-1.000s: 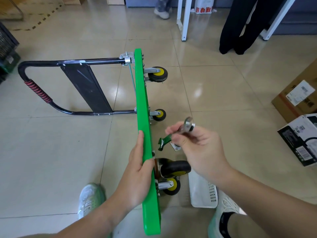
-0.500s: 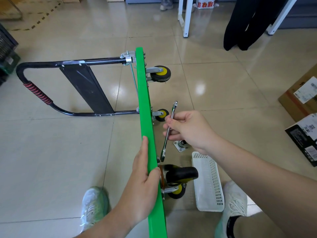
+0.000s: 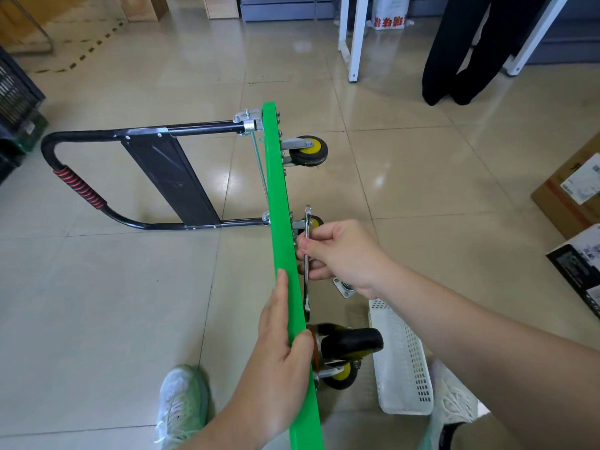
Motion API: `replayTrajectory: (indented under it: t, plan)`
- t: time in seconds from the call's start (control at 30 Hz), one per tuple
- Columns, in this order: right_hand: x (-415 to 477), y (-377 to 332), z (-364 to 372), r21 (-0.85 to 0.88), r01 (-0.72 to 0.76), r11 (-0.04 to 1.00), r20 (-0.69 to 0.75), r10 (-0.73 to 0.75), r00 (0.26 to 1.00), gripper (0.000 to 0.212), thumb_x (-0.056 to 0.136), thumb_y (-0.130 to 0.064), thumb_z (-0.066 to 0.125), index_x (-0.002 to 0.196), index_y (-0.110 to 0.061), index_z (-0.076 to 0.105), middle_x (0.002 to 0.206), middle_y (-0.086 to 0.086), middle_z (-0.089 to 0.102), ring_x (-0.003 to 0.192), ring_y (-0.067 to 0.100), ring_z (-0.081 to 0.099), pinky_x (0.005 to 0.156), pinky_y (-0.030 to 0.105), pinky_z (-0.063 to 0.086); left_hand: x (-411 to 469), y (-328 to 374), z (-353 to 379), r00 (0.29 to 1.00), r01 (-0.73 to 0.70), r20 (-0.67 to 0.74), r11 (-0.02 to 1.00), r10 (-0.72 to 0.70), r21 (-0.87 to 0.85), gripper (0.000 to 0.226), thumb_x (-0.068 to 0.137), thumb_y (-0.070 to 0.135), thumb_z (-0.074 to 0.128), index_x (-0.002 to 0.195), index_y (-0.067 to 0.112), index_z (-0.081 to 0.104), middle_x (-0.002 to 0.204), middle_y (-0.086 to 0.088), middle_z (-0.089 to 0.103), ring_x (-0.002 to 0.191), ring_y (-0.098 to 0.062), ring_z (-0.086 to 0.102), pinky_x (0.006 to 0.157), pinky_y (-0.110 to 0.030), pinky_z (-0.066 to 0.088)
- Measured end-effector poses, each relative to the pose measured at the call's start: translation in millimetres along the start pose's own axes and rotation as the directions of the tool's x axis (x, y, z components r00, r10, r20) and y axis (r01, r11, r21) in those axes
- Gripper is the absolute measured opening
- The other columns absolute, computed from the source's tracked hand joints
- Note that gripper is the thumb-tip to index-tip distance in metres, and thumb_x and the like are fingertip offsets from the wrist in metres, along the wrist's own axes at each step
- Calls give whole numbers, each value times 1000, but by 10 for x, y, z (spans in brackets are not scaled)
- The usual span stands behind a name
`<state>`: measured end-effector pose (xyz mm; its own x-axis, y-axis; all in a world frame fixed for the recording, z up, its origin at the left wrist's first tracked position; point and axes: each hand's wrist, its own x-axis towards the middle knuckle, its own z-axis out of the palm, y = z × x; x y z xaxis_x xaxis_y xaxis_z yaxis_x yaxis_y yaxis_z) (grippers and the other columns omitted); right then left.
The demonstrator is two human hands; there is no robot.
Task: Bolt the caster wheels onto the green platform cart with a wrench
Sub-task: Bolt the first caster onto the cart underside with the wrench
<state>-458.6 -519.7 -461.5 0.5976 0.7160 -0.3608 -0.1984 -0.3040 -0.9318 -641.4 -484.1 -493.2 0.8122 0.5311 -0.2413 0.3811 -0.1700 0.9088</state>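
Observation:
The green platform cart (image 3: pixel 276 190) stands on its long edge, its black folded handle (image 3: pixel 97 203) lying on the floor to the left. My left hand (image 3: pixel 279 358) grips the platform's upper edge near me. My right hand (image 3: pixel 337 254) holds a silver wrench (image 3: pixel 306 261) upright against the cart's underside, its lower end just above the large black caster (image 3: pixel 350 342). Smaller yellow-hubbed casters show at the far end (image 3: pixel 308 151), behind the wrench (image 3: pixel 316 221) and below the black caster (image 3: pixel 341 375). The bolt at the wrench tip is hidden.
A loose metal caster plate (image 3: pixel 344 285) lies on the tiled floor by a white perforated basket (image 3: pixel 402 358). Cardboard boxes (image 3: pixel 574 190) sit at the right. A person's dark trouser legs (image 3: pixel 461 50) and white table legs (image 3: pixel 354 37) stand beyond. My shoes (image 3: pixel 181 404) flank the cart.
My right hand turned the wrench from a raised, tilted hold to upright and brought it in against the cart's underside. The left hand kept its grip on the edge.

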Motion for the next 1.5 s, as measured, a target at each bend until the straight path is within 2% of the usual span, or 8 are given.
replayTrajectory:
  t: [0.33,0.67,0.9,1.0,1.1,1.23,1.33,1.5]
  plan:
    - [-88,12,24,-9,56,998,-5,-56,998,13,98,-18,63,104,-12,73,89,0,77,80,8,73,67,24,58,11,2,12,1000,-12,-4,1000,12,23,86,102,4,43,156,52,-3,154,36,14,117,46,13,87,13,16]
    - [-337,75,57,31,190,981,-76,-188,979,18,93,-10,68,97,-27,71,84,-1,77,85,15,74,79,37,61,10,-20,-28,999,-27,34,999,25,45,91,101,15,51,157,52,-11,161,31,13,120,42,20,88,10,24]
    - [-635,139,97,65,268,961,-67,-263,962,27,91,-3,67,85,-28,74,89,-6,78,90,8,73,80,26,57,17,-36,-10,999,-31,21,999,31,37,90,102,13,50,158,48,-11,159,28,14,111,46,21,82,12,24]
    - [-802,251,112,-20,346,938,-61,-347,936,35,88,3,69,82,-30,74,87,-10,76,88,5,71,85,20,54,35,-78,-2,999,-31,10,999,30,44,89,102,13,51,155,53,-9,161,27,17,116,44,22,85,11,25]
    - [-934,401,98,-167,423,891,-44,-435,899,47,86,2,70,87,-44,74,94,-14,75,92,6,71,89,27,56,46,-97,5,999,-36,-11,999,37,37,88,101,17,53,149,61,-6,161,26,21,126,39,19,92,11,20]
    - [-1054,498,74,-318,529,787,-36,-568,822,25,89,-13,61,100,-34,70,100,-11,74,94,10,72,83,34,59,41,-74,13,998,-56,-6,998,56,-9,86,89,35,55,151,53,-2,154,35,17,125,40,18,94,11,17]
    - [-1098,506,80,-308,570,762,-61,-614,787,27,89,-11,57,104,-28,71,104,-10,75,97,7,72,84,32,59,42,-94,23,998,-64,-8,998,64,-5,84,98,22,57,152,49,-1,147,40,15,119,44,18,92,12,17]
    - [-1051,404,26,-193,566,801,-163,-595,787,30,84,3,73,104,-18,77,102,-11,76,95,5,72,86,22,57,52,-131,20,999,-37,-12,997,38,72,90,102,11,53,155,55,-5,150,40,18,128,39,16,97,11,15]
